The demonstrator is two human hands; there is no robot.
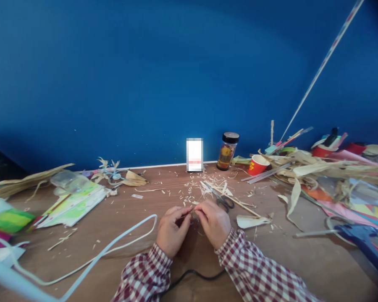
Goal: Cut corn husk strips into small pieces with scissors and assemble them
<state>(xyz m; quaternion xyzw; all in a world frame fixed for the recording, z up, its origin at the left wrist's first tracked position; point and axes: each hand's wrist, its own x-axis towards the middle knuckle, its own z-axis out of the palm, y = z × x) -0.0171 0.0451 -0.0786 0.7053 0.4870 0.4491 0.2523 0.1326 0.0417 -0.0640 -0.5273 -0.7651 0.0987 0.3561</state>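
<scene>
Over the middle of the brown table, my left hand and my right hand are held close together, thumbs and forefingers pinched. Something thin and small lies between the fingertips, too small to make out. Just beyond them, pale cut strips of dry husk are scattered on the tabletop. A pair of scissors with dark handles lies beside my right hand, its blades among a heap of strips. To the right of that hand rests a piece of pale corn husk.
A blue hot glue gun lies at right, below piled dry husks. A jar with amber liquid and a red paper cup stand by the blue wall. A white cable loops at left, near a painted sheet.
</scene>
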